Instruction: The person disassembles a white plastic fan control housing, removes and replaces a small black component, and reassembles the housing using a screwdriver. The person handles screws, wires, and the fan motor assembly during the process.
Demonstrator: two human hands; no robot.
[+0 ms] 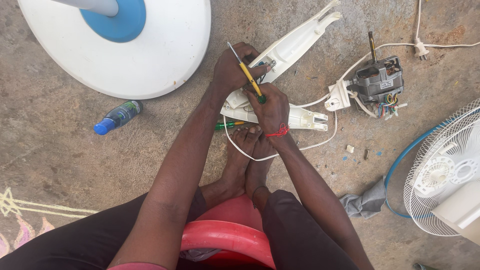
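— How is the yellow screwdriver [247, 75] held?
— It is gripped by the right hand [272, 107], tip up; the white fan housing [280, 55] is clasped by the left hand [235, 67], steadied.
— And around the housing?
— The motor [377, 80] lies right, the round base [150, 55] left.

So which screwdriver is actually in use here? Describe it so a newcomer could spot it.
Start at the round white fan base at top left, then move right to the white plastic housing under both hands. The screwdriver there has a yellow shaft, gripped by the left hand and right hand; the spare green-handled one lies untouched below.
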